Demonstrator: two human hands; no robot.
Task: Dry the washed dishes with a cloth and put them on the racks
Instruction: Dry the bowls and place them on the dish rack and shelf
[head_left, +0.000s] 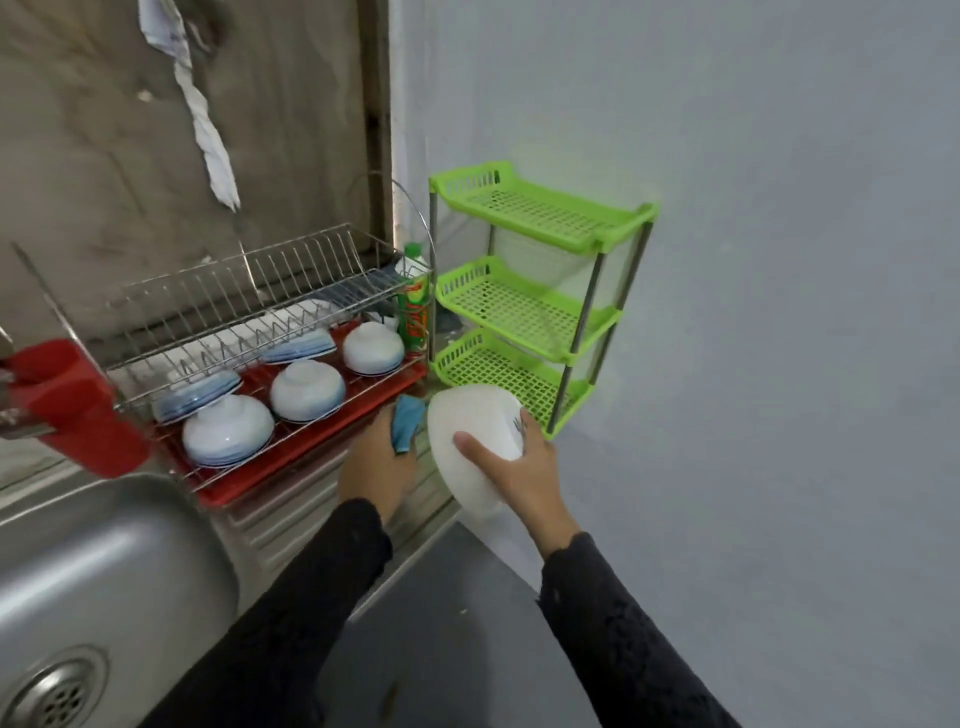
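A grey wall backs the steel sink counter (291, 514), where we stand with a white bowl (470, 441) tipped on edge just before the green rack (524, 306). Our right hand (519, 467) clasps its rim — thumb across the outside. Our left hand (376, 462) bunches the blue cloth (408, 421) against it. We should wipe inside and out — keeping the grip firm.

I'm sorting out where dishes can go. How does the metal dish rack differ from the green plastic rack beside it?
The metal dish rack is wire with a red tray and already holds upturned bowls and plates; the green plastic rack is perforated plastic and its three shelves show nothing on them. The metal one sits by the sink; the green one stands against the wall. Both have stacked tiers.
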